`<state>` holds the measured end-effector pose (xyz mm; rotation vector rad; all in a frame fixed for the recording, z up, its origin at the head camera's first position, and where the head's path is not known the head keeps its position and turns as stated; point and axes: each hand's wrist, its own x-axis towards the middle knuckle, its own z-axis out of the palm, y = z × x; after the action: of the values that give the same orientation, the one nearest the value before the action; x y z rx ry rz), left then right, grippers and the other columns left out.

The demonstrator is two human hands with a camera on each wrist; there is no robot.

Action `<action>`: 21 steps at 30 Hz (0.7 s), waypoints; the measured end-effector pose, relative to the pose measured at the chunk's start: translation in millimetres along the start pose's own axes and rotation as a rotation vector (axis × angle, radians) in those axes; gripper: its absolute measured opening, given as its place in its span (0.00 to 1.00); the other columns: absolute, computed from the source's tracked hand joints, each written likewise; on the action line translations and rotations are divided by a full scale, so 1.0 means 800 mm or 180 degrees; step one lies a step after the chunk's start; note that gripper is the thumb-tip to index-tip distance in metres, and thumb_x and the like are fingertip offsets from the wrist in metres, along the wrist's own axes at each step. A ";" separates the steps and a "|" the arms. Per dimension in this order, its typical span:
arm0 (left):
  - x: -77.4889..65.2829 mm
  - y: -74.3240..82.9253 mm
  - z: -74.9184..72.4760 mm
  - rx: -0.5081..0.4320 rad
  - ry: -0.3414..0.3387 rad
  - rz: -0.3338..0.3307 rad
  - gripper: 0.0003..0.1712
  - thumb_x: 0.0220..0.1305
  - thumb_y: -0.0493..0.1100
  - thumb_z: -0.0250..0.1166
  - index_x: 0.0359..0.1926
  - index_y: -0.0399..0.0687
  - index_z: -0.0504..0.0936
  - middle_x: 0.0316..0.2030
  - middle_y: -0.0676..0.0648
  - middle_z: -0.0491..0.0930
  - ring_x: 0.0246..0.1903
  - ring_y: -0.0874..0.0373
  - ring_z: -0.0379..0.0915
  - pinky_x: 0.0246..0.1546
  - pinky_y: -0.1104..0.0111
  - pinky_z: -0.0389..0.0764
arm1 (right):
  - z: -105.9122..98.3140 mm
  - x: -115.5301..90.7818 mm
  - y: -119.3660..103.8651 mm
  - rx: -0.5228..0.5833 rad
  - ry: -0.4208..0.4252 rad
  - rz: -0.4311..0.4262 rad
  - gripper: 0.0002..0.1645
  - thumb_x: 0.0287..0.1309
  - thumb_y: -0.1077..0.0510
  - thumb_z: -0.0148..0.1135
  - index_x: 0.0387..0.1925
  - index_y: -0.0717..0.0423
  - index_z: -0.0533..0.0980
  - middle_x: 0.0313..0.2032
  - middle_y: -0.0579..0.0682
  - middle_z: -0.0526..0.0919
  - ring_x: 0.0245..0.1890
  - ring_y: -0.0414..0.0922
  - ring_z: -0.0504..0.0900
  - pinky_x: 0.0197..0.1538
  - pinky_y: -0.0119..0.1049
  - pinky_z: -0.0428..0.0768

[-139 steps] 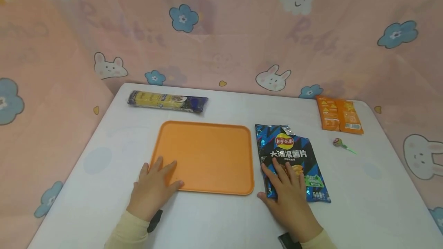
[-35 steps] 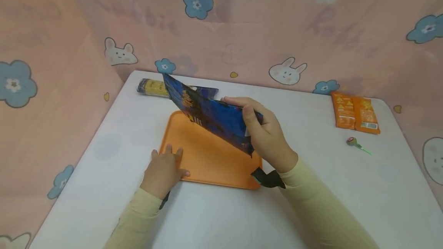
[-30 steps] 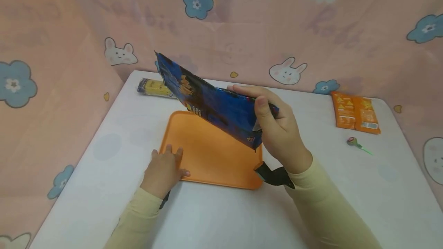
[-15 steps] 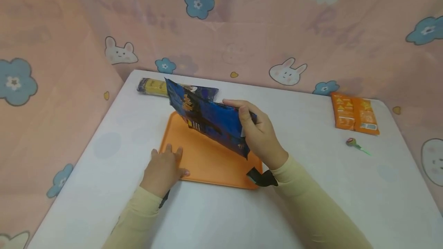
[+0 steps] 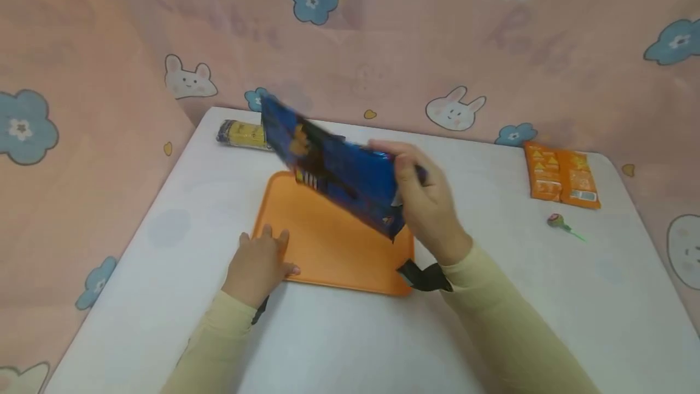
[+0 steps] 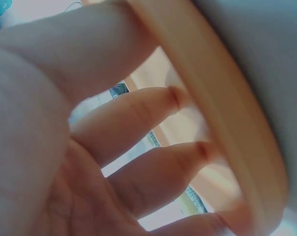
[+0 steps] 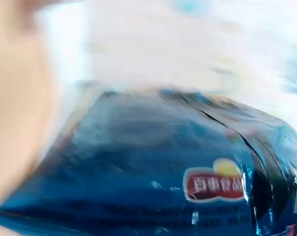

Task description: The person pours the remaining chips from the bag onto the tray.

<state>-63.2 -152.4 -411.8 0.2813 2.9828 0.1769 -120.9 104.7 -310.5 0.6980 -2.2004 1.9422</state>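
Note:
A blue and black chip bag (image 5: 344, 169) hangs tilted above the orange tray (image 5: 339, 266), its left end higher than the right. My right hand (image 5: 434, 208) grips the bag's right end, thumb on the near side and fingers behind. In the right wrist view the crinkled chip bag (image 7: 138, 142) fills the lower half, blurred. My left hand (image 5: 259, 266) rests on the tray's front left corner, fingers spread over the edge. The left wrist view shows fingers (image 6: 148, 172) loosely bent against the inner side of the tray rim (image 6: 227, 108).
Behind the tray lies a long yellow and dark blue packet (image 5: 243, 134), partly hidden by the bag. At the back right are an orange snack packet (image 5: 563, 175) and a lollipop (image 5: 556, 221) with a green stick. A pink printed cloth (image 5: 372, 41) hangs behind the white table.
The chip bag, flat beside the tray under my right hand 4.6 s ago, is now lifted over the tray. Within the last second it dips, then rises again. My left hand stays on the tray.

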 end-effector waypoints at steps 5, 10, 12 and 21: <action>0.000 -0.003 0.003 -0.0036 -0.0041 -0.0086 0.45 0.50 0.63 0.74 0.64 0.41 0.78 0.54 0.30 0.78 0.38 0.33 0.78 0.46 0.46 0.76 | 0.016 -0.003 0.036 -0.0345 -0.0388 0.0381 0.27 0.81 0.48 0.35 0.65 0.50 0.75 0.14 0.46 0.59 0.09 0.44 0.57 0.34 0.37 0.67; 0.002 -0.001 0.001 -0.0178 -0.0037 -0.0107 0.44 0.49 0.61 0.76 0.63 0.41 0.78 0.54 0.29 0.77 0.34 0.35 0.73 0.39 0.50 0.77 | 0.009 -0.004 0.037 -0.0379 -0.0307 0.0360 0.26 0.80 0.46 0.35 0.64 0.44 0.76 0.15 0.50 0.59 0.10 0.45 0.57 0.29 0.36 0.66; 0.002 0.000 0.000 -0.0148 -0.0073 -0.0097 0.44 0.50 0.61 0.75 0.64 0.41 0.78 0.56 0.28 0.77 0.38 0.32 0.76 0.46 0.47 0.76 | 0.005 -0.003 0.028 -0.0331 -0.0311 0.0409 0.27 0.80 0.46 0.35 0.65 0.46 0.75 0.23 0.47 0.72 0.18 0.40 0.70 0.28 0.31 0.71; -0.002 0.003 -0.004 -0.0141 -0.0045 -0.0044 0.44 0.50 0.59 0.76 0.63 0.39 0.79 0.57 0.27 0.77 0.44 0.29 0.79 0.54 0.41 0.73 | -0.020 -0.001 -0.032 0.0029 0.0201 -0.0082 0.37 0.75 0.36 0.42 0.62 0.61 0.75 0.60 0.54 0.79 0.51 0.52 0.80 0.49 0.33 0.83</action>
<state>-61.9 -150.3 -408.1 0.2558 2.9617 0.2380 -113.3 118.6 -285.1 0.6536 -2.1366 1.9355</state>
